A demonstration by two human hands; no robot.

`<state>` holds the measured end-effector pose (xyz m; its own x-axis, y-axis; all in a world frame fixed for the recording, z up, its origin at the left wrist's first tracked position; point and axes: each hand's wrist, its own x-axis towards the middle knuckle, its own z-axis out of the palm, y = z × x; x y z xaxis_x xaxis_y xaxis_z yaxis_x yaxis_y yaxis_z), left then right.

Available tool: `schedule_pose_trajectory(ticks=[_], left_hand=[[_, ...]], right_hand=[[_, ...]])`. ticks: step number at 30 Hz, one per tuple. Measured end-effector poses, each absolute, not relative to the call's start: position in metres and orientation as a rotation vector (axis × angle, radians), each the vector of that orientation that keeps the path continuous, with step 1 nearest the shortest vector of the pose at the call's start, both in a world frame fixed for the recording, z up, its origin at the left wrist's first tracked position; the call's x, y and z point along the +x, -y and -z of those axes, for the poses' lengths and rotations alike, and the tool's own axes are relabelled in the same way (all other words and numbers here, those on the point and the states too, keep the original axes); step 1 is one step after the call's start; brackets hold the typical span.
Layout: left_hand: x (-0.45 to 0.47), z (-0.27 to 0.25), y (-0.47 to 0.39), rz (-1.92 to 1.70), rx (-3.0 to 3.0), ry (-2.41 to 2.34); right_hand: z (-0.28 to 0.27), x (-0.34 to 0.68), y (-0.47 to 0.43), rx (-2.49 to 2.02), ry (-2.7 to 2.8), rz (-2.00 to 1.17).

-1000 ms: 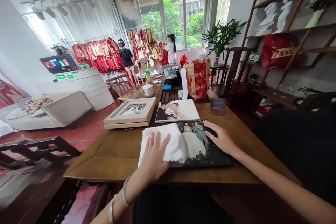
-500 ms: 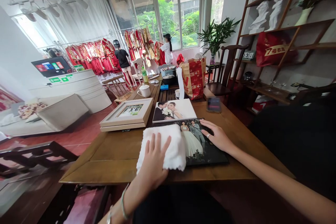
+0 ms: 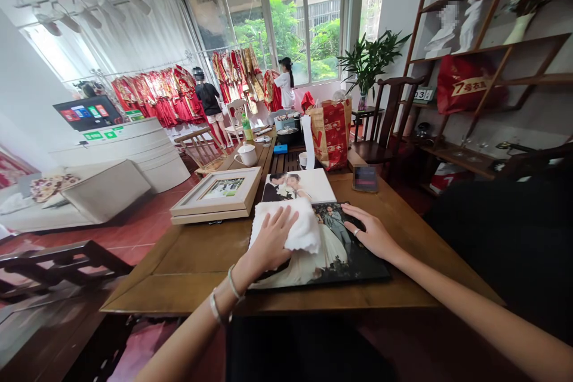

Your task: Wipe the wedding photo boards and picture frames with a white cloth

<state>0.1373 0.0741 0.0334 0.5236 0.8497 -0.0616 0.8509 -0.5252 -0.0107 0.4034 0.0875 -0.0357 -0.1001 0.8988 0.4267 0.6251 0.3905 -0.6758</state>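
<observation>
A dark wedding photo panel lies flat near the front edge of the wooden table. On its upper left part rests a folded white cloth, which hides some of the picture. My left hand lies flat on the cloth with its fingers stretched out. My right hand, wearing a ring, touches the panel's right side, fingers extended and holding nothing. Just behind is a second, lighter wedding photo panel, its front edge partly covered by the cloth.
Pale picture frames are stacked at the left of the table. Farther back stand a white lidded cup, a red and tan paper bag and a phone. Two people are near the clothes racks.
My left hand has moved the cloth forward and slightly right across the panel, uncovering its lower left part. My right hand has stayed in place.
</observation>
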Motion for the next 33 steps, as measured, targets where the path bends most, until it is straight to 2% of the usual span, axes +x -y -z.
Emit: schedule_pose_trajectory(ticks=[4,14,26,33], left_hand=[[0.141,-0.035,-0.079,0.076,2.735,-1.535],[0.135,-0.038,0.014,0.215,2.645,-1.456],[0.136,-0.031,-0.096,-0.024,2.621,-1.609],[0.130,-0.028,-0.063,-0.031,2.626,-1.640]], right_hand=[[0.035,0.404,-0.087,-1.324,1.814,-0.413],[0.037,0.403,-0.088,-1.309,1.823,-0.394],[0.038,0.403,-0.088,-1.291,1.787,-0.395],[0.036,0.403,-0.088,-1.292,1.799,-0.417]])
